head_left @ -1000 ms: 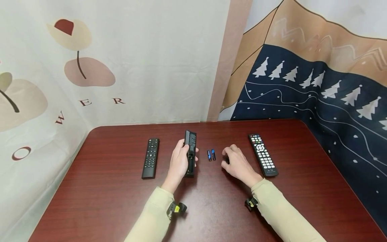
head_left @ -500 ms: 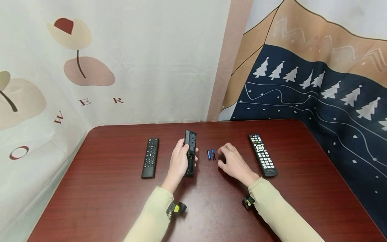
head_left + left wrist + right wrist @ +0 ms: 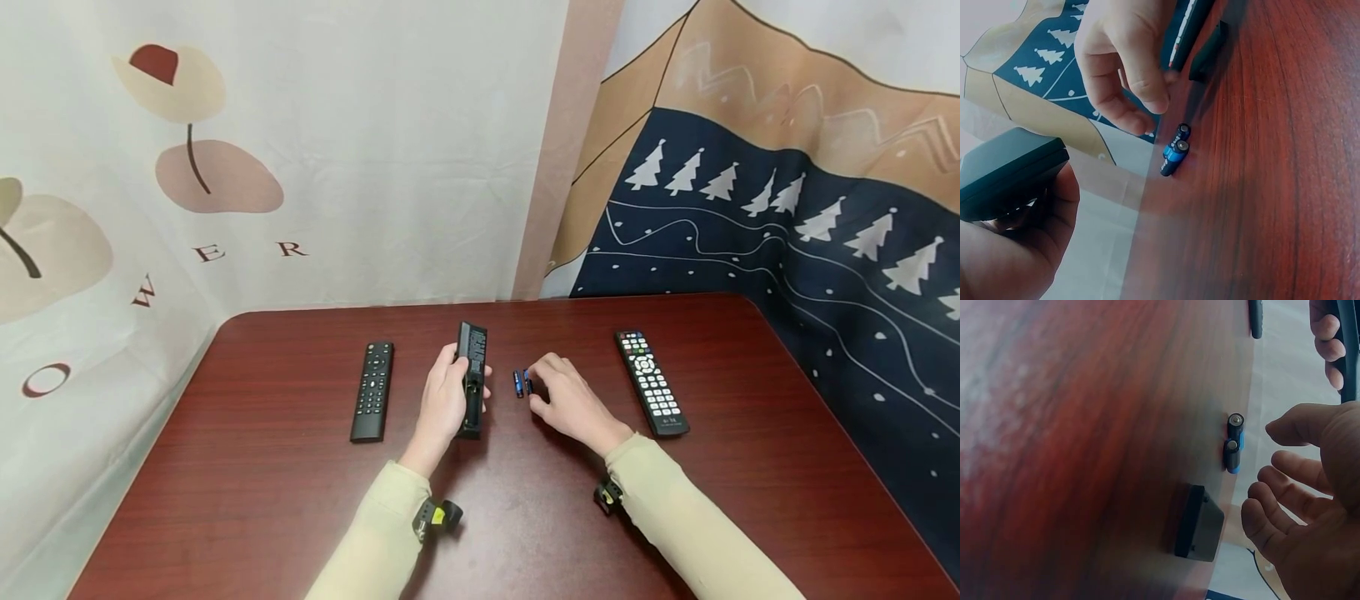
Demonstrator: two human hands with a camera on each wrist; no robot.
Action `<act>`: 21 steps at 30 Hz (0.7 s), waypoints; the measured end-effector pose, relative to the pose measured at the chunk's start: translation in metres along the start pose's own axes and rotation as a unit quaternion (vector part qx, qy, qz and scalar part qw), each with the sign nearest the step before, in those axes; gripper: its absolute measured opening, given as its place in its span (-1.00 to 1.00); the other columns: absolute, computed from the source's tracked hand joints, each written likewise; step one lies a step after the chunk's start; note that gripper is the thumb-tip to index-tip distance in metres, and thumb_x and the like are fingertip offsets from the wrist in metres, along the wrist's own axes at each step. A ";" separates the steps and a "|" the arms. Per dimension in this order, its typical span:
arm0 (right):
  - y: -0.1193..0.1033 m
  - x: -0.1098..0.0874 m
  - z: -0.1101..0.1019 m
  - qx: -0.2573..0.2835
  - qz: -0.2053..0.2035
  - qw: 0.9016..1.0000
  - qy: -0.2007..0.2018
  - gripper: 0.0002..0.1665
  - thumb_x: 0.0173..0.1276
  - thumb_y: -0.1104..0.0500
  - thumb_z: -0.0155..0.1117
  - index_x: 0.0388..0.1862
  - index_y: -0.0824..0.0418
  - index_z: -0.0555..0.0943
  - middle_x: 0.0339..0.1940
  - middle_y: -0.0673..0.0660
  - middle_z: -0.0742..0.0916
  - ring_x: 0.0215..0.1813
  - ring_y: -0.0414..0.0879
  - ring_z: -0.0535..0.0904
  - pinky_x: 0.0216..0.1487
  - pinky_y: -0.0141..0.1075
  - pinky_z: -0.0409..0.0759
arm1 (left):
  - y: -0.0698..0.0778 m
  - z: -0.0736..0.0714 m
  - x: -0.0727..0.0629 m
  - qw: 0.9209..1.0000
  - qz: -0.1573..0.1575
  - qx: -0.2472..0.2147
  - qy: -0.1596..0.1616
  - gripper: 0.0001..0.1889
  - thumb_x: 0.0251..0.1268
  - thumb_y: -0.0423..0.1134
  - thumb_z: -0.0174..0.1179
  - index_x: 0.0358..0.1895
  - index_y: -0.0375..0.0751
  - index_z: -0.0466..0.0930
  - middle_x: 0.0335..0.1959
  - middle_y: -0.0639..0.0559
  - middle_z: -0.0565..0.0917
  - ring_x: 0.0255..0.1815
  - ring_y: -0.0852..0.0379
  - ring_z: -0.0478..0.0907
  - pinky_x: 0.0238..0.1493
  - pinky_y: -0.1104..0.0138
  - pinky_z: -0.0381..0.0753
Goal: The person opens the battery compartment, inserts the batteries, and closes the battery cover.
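My left hand point(image 3: 444, 402) grips a black remote control point(image 3: 472, 379), back side up, its battery compartment uncovered. Two small blue-and-black batteries point(image 3: 518, 384) lie side by side on the table, just right of that remote. Over them reaches my right hand point(image 3: 572, 402), fingertips right by the nearer battery in the head view. In the right wrist view the thumb and fingers point(image 3: 1288, 472) are spread apart with nothing between them. A small black cover point(image 3: 1200, 525) lies on the table near the batteries point(image 3: 1233, 442); in the head view my right hand hides it.
A slim black remote point(image 3: 372, 392) lies buttons up to the left. Another black remote with white buttons point(image 3: 652, 384) lies right of my right hand. The reddish-brown table point(image 3: 517, 533) ends at a printed curtain point(image 3: 375, 167) behind.
My right hand has moved left from beside the white-buttoned remote to the batteries, now partly covering the right one. My left hand keeps its grip on the remote, nearly still.
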State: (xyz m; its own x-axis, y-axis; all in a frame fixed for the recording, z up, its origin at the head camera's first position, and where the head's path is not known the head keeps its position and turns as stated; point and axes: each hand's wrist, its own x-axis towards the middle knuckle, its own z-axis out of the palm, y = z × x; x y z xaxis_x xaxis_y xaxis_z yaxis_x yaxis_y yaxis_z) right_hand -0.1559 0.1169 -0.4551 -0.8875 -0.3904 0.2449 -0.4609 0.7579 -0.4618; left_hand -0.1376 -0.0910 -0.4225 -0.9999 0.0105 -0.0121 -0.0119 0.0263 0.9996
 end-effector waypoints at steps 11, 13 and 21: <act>-0.003 0.007 0.003 0.006 -0.007 1.000 -0.016 -0.75 0.33 0.33 0.38 -0.02 0.27 0.64 -0.03 0.12 0.64 -0.03 0.02 0.49 0.00 -0.11 0.60 | 0.001 -0.002 -0.001 1.000 0.000 -0.001 -0.003 -0.61 0.66 -0.24 -0.28 0.35 -0.22 0.40 -0.02 -0.38 0.69 -0.33 -0.24 0.68 -0.45 0.24 0.69; -0.002 0.008 0.004 0.009 -0.010 1.000 -0.015 -0.75 0.33 0.34 0.38 -0.02 0.28 0.64 -0.02 0.13 0.65 -0.03 0.03 0.50 0.02 -0.10 0.61 | 0.001 -0.002 -0.001 1.000 0.000 0.000 -0.004 -0.61 0.66 -0.24 -0.28 0.35 -0.22 0.40 -0.02 -0.39 0.68 -0.31 -0.27 0.67 -0.45 0.24 0.69; 0.000 0.012 0.008 0.006 -0.008 1.000 -0.029 -0.71 0.34 0.32 0.39 0.03 0.26 0.63 0.05 0.13 0.65 0.02 0.05 0.51 0.07 -0.07 0.62 | 0.000 -0.002 0.000 1.000 -0.001 -0.004 -0.001 -0.61 0.65 -0.24 -0.27 0.34 -0.21 0.41 -0.03 -0.39 0.69 -0.31 -0.30 0.67 -0.47 0.24 0.69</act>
State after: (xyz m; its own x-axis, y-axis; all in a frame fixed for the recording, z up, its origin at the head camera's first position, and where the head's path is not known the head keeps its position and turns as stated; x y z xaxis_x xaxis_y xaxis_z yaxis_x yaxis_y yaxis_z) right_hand -0.1664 0.1077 -0.4588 -0.8784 -0.4325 0.2034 -0.4752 0.7451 -0.4680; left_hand -0.1373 -0.0932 -0.4225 -0.9998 0.0133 -0.0141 -0.0139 0.0178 0.9997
